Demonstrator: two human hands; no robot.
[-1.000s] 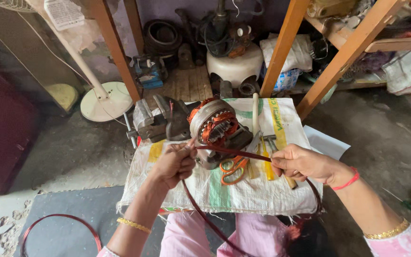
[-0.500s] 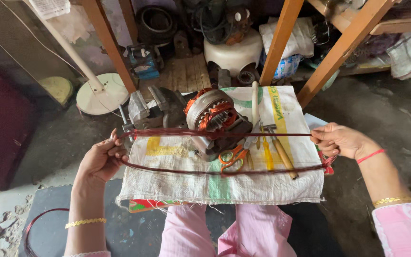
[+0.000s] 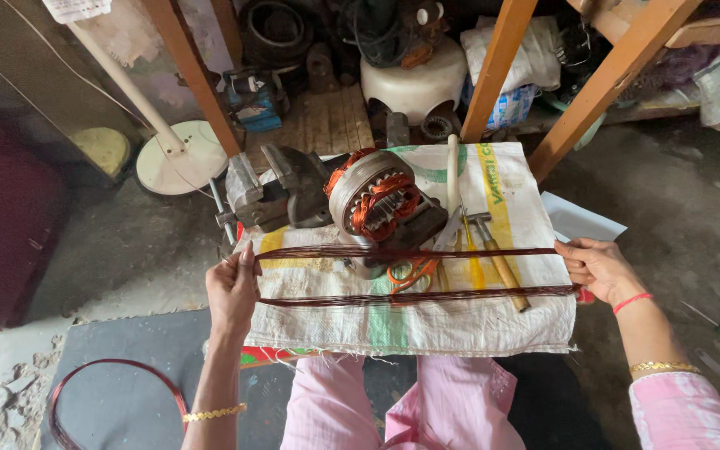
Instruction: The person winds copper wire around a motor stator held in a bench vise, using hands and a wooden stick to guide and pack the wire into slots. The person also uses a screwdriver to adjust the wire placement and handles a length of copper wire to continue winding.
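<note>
A long loop of dark red copper wire is stretched taut between my two hands, in two parallel strands above a white woven sack. My left hand is shut on the loop's left end, and my right hand grips the right end. Just behind the loop a motor stator with copper windings sits clamped in a grey bench vise. Under the strands lie orange-handled scissors and a wooden-handled hammer.
Another coil of red wire lies on the dark mat at lower left. A white fan base stands at back left. Orange wooden shelf legs, a white tub and piled clutter fill the back.
My hands have drawn apart from the middle of the sack to its two sides, pulling the wire from a slack bunch near the stator into a long, flat, taut loop.
</note>
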